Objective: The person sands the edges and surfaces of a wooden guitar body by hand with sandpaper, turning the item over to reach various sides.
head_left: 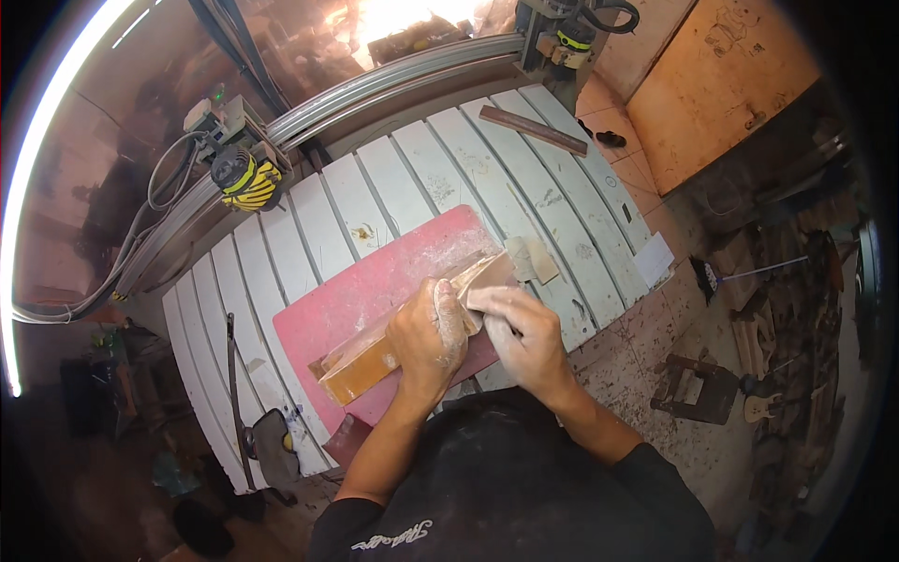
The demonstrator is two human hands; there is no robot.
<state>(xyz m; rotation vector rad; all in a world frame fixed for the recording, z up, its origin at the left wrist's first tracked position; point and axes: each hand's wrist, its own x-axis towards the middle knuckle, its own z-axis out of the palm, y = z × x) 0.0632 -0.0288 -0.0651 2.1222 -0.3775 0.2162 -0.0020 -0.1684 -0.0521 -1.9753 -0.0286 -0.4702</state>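
Observation:
A long wooden piece (358, 373), yellowish-brown at its near left end and pale with dust farther along, lies slanted over a pink board (314, 323). My left hand (431, 330) is closed around the middle of this piece, thumb on top. Against its far right part presses my right hand (523, 337), fingers curled and coated in whitish dust. Whatever those fingers hold, if anything, is hidden behind them. Just beyond the right hand, small tan sheets (536, 262) that look like sandpaper lie on the slatted white table (379, 178).
A metal rail (403, 80) spans the table's far side, carrying two machine heads, one yellow-striped (248, 178) and one at upper right (569, 39). A brown strip (534, 129) lies far right. Goggles or a mask (273, 442) and a dark bar (234, 375) rest near left.

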